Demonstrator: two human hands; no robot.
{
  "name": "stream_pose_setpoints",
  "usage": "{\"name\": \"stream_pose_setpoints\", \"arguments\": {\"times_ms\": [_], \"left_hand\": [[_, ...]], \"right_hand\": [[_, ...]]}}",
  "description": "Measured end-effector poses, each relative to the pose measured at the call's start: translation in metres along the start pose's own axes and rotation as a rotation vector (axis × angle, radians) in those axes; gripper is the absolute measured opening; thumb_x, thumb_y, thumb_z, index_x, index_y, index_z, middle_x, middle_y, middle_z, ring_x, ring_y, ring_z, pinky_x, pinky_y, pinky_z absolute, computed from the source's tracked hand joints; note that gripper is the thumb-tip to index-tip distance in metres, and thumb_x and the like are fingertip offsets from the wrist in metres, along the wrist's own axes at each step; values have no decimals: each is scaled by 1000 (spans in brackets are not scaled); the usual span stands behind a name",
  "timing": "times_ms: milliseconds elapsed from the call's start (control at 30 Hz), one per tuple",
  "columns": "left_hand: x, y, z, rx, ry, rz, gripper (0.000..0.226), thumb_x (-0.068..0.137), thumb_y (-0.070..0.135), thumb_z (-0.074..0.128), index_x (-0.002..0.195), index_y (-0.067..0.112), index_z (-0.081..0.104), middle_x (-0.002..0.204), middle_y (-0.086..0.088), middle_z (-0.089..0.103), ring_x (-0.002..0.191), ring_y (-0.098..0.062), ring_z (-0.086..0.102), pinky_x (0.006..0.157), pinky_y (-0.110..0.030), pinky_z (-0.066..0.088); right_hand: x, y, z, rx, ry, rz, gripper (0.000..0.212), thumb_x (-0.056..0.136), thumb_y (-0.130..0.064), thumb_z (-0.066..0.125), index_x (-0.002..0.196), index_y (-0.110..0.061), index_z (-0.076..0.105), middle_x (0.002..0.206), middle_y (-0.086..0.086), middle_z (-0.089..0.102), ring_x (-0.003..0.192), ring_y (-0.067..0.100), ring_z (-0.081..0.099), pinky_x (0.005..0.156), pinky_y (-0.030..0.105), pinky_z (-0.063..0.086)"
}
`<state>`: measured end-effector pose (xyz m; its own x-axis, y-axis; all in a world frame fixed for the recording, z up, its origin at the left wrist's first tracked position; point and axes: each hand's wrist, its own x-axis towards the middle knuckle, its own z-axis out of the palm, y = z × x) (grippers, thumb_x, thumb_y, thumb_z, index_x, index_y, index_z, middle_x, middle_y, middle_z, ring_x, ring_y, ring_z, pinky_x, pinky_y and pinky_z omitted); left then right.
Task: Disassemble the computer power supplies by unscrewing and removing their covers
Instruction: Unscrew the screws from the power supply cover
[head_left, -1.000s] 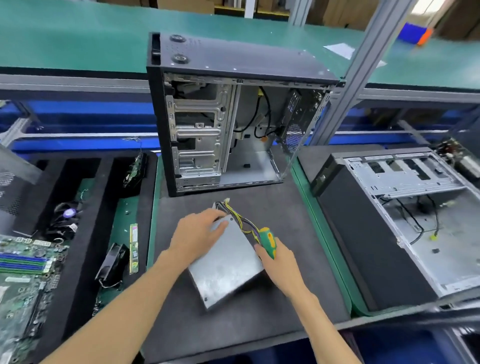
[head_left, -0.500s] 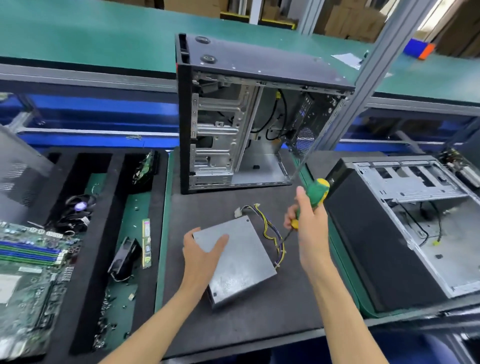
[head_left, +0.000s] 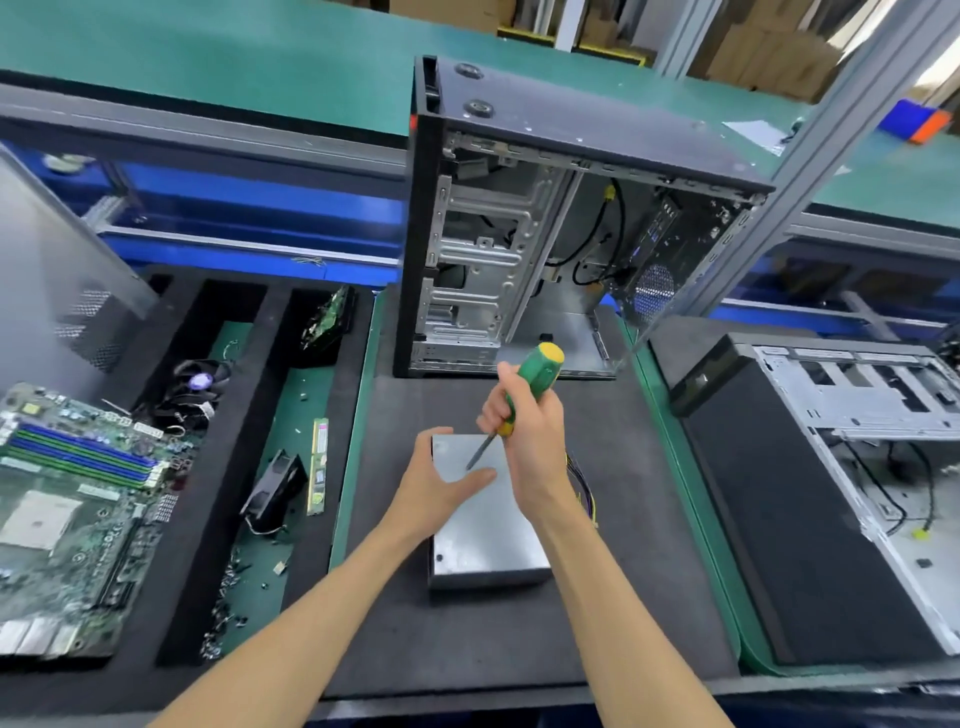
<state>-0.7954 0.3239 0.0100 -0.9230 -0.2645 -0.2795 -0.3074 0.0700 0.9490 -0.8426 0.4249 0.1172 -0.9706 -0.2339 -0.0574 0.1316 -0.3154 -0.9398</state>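
Power supply (head_left: 483, 540) flat under both hands.

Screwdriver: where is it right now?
In the head view the screwdriver is at centre, gripped in the right hand, tip angled down onto the top of the power supply, just in front of the upright computer case.

The power supply (head_left: 485, 525) is lying at the frame's centre on the surface (head_left: 467, 634), under my left hand (head_left: 441, 480) and my right hand (head_left: 524, 426) with the screwdriver (head_left: 524, 387). Above it an open case (head_left: 561, 223) is standing. Another case (head_left: 831, 478) is lying at right, a motherboard (head_left: 67, 514) at far left, a fan (head_left: 275, 491) between.
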Motion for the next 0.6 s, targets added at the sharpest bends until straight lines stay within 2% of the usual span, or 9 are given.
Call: {"name": "stream_pose_setpoints", "arguments": {"times_ms": [100, 167, 233, 300, 400, 467, 600], "left_hand": [[0, 0, 3, 9, 29, 11, 66, 80, 33, 83, 129, 28, 39, 119, 12, 53, 102, 6, 53, 70, -6, 42], [-1, 0, 4, -11, 46, 19, 60, 85, 27, 79, 132, 23, 40, 118, 9, 55, 97, 10, 54, 69, 0, 39], [-3, 3, 5, -30, 59, 21, 56, 91, 25, 73, 135, 20, 40, 123, 3, 56, 106, 0, 55, 79, -7, 41], [-6, 4, 3, -48, 56, 19, 52, 95, 26, 67, 138, 21, 39, 130, -2, 56, 117, -13, 55, 92, -21, 43], [-11, 3, 0, -56, 39, 7, 53, 97, 30, 64, 142, 25, 37, 131, 1, 57, 121, -13, 55, 99, -26, 43], [-13, 3, -2, -57, 46, -6, 54, 96, 31, 66, 142, 26, 37, 132, 2, 56, 123, -13, 54, 104, -28, 43], [-13, 2, -4, -49, 33, -28, 55, 94, 35, 68, 140, 30, 38, 135, 5, 55, 127, -13, 52, 111, -36, 41]], "right_hand": [[-10, -12, -10, 111, 7, 54, 37, 90, -29, 64, 60, -25, 42, 59, -3, 22, 50, 13, 23, 45, 24, 25], [-22, -16, -12, 170, -31, 42, 37, 89, -28, 63, 61, -24, 40, 59, -2, 18, 48, 13, 20, 43, 23, 20], [-36, -16, -11, 192, -80, 21, 35, 84, -28, 64, 63, -22, 36, 57, -3, 19, 48, 12, 18, 43, 24, 17], [-50, -9, -7, 193, -116, 1, 35, 78, -29, 62, 64, -20, 31, 54, -4, 20, 47, 12, 15, 45, 26, 13], [-65, 7, 1, 183, -123, -31, 32, 74, -27, 57, 63, -21, 28, 50, -6, 22, 44, 10, 14, 44, 22, 13], [-70, 17, 4, 184, -101, -42, 27, 77, -20, 53, 59, -24, 33, 49, -7, 23, 42, 9, 15, 44, 18, 16], [-73, 27, 5, 147, -36, -54, 32, 81, -9, 41, 55, -28, 40, 49, -8, 22, 44, 10, 15, 44, 20, 15]]}}
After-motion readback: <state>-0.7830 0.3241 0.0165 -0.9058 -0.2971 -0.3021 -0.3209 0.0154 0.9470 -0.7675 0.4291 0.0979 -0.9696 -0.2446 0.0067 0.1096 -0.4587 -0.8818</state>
